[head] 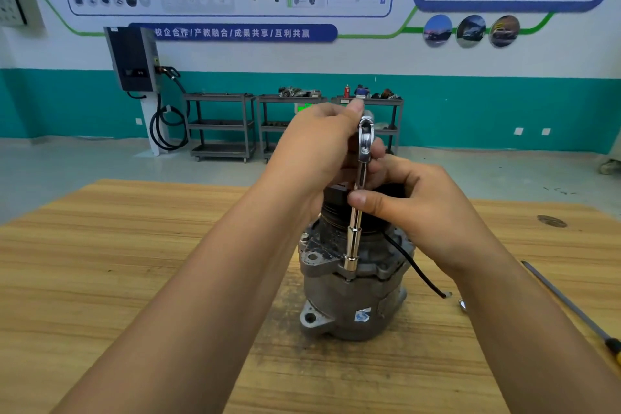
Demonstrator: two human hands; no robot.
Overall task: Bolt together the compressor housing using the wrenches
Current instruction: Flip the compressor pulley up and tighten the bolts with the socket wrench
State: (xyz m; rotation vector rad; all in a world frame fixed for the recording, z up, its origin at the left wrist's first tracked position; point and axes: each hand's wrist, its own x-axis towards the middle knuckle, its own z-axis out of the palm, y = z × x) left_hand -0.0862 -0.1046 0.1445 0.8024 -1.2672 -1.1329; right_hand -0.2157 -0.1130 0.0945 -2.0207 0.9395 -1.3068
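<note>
A grey metal compressor housing (349, 299) stands upright on the wooden table (134, 262), with a black pulley on top, mostly hidden behind my hands. A chrome socket wrench (357, 212) stands vertically, its socket seated on a bolt at the housing's front flange. My left hand (322, 151) grips the wrench's upper end, thumb over the top. My right hand (413, 205) pinches the wrench shaft at mid-height between thumb and fingers. A thin black wire (416, 269) hangs from the housing to the right.
A long screwdriver with a yellow-black handle (571, 306) lies along the table's right edge. A small shiny metal part (463, 305) sits by my right forearm. Grey shelving carts (221, 124) and a wall-mounted charger (134, 59) stand far behind.
</note>
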